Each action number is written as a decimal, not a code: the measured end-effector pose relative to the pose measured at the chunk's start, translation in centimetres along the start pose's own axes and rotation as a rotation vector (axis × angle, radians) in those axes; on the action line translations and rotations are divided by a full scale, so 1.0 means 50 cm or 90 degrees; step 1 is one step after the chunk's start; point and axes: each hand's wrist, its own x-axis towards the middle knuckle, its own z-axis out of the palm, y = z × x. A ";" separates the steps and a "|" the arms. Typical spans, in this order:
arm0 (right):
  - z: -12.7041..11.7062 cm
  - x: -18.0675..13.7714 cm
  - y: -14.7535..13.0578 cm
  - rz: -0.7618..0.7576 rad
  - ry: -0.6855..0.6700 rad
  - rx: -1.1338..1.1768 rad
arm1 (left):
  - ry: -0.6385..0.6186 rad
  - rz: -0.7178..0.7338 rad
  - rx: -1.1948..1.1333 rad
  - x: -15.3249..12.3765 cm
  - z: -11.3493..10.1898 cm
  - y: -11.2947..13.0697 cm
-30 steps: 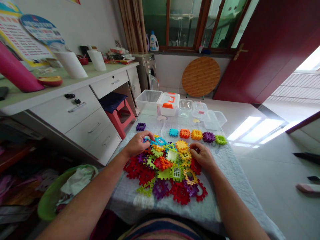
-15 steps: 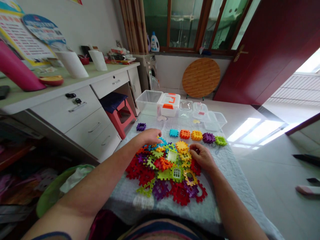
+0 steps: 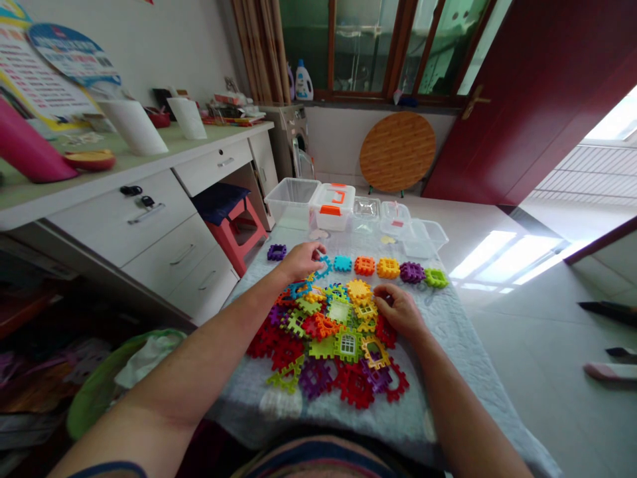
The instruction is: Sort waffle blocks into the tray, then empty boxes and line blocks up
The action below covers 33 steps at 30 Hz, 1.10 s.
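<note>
My left hand (image 3: 303, 260) is closed on a blue building tile (image 3: 323, 267) with a toothed edge, raised just above the far side of a pile. My right hand (image 3: 399, 309) rests at the pile's right side, fingers loosely bent and apart, beside a yellow tile (image 3: 359, 290) and over red tiles (image 3: 386, 332). Interlocking tiles in red, green, purple, orange and yellow make up the heap, among them a green window tile (image 3: 348, 345). Beyond it stand a light-blue block (image 3: 342, 263), an orange block (image 3: 365, 265), a yellow block (image 3: 388, 268), a purple block (image 3: 413, 272) and a green block (image 3: 436, 278) in a row.
A dark purple block (image 3: 277, 252) sits alone at the table's left edge. Clear plastic boxes line the far end, including a lidded box with orange latches (image 3: 332, 207). A pink stool (image 3: 239, 229) stands left of the cloth-covered table (image 3: 462, 345).
My left hand has lifted the blue tile from the pile and moved it slightly away, towards the row of blocks. The right hand has stayed nearly still. The view has shifted slightly.
</note>
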 end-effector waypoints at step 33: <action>0.003 -0.008 0.006 0.022 0.011 0.023 | -0.367 0.014 0.243 -0.002 -0.043 -0.040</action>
